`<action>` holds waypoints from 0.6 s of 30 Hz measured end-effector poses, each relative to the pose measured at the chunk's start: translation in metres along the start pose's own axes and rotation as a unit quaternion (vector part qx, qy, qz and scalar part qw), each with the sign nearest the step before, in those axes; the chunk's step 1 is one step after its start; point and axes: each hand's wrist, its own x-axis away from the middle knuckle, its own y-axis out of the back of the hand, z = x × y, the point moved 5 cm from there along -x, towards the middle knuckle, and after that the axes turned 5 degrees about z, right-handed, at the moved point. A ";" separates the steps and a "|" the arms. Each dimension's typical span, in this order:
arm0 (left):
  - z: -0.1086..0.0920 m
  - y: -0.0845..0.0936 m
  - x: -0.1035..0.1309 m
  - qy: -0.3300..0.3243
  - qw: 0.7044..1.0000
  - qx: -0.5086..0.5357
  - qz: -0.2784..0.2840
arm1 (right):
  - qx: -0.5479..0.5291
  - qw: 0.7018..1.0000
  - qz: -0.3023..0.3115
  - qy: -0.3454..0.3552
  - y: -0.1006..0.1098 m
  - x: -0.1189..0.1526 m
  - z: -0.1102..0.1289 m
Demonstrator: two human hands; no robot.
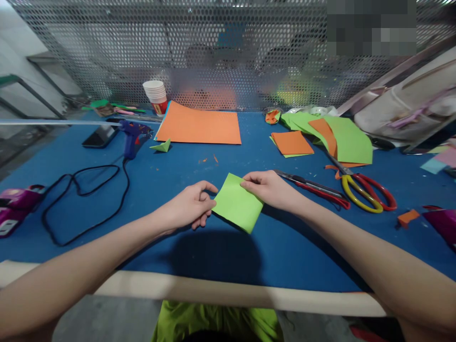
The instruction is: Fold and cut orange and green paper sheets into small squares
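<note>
A square of light green paper [237,202] is held up, slightly tilted, over the blue tabletop. My right hand [265,187] pinches its upper right edge between thumb and fingers. At its left corner, the thumb and index finger of my left hand [195,204] close on the paper, while the other fingers curl below. Beyond my hands lie a large orange sheet [201,124] and a small folded green piece [163,146]. A stack of orange and green squares [292,143] sits farther right.
Red-and-yellow scissors [366,192] and a box cutter [313,186] lie right. Green sheets [351,140] rest behind them. At left are a blue glue gun [131,137] with a black cord, a phone [100,135] and stacked paper cups [156,96]. A perforated metal panel [199,57] stands behind.
</note>
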 end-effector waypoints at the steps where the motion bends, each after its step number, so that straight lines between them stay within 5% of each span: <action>1: 0.000 0.000 -0.001 -0.002 1.000 0.019 -0.009 | -0.006 1.000 0.001 -0.006 0.000 0.000 -0.001; 8: -0.002 -0.007 -0.004 -0.023 0.990 0.137 0.013 | 0.036 0.999 0.012 -0.027 0.000 -0.001 -0.001; 13: 0.001 -0.001 -0.003 -0.012 1.000 -0.020 -0.006 | 0.139 0.990 0.006 -0.017 -0.003 0.000 0.003; 18: 0.000 0.001 -0.003 -0.036 0.977 -0.208 -0.006 | 0.232 0.973 -0.007 -0.006 -0.011 0.003 0.005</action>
